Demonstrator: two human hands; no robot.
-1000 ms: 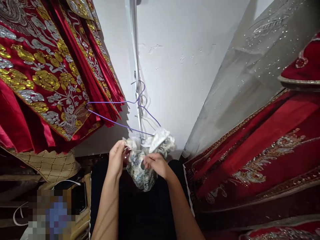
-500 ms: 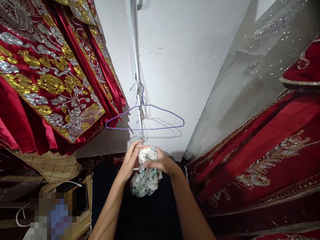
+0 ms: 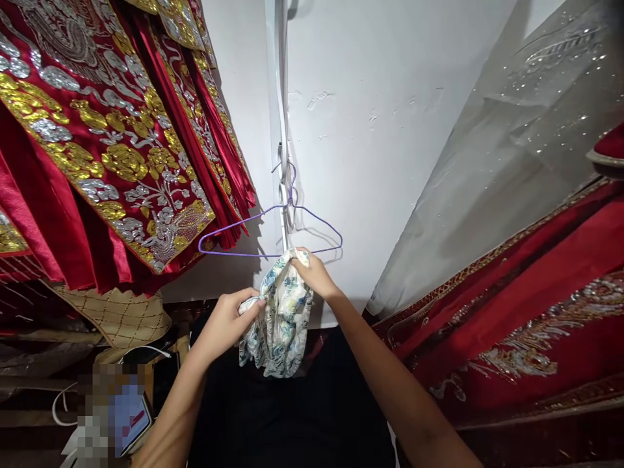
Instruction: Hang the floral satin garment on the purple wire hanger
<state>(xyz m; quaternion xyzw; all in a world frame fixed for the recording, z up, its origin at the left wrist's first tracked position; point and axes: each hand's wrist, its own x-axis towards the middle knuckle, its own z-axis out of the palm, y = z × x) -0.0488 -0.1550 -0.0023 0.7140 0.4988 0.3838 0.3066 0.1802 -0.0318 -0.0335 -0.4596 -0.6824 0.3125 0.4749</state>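
Observation:
A white cloth with a blue and green flower print (image 3: 281,318) hangs between my two hands in front of the white wall. My right hand (image 3: 314,273) pinches its top end, raised up to the bottom wire of a purple wire hanger (image 3: 244,224). My left hand (image 3: 225,320) grips the cloth's left edge lower down. The hanger's hook is caught on a white vertical rail (image 3: 280,130) fixed to the wall.
Red garments with gold and silver embroidery (image 3: 97,143) hang at the left. A sheer grey sequinned fabric (image 3: 497,162) and more red embroidered cloth (image 3: 526,312) fill the right. A quilted beige cushion (image 3: 117,315) and a phone lie at the lower left.
The bunched cloth has been opened out lengthwise. My right hand rose with its top end to the hanger's bottom wire, while my left hand moved down and left along the edge.

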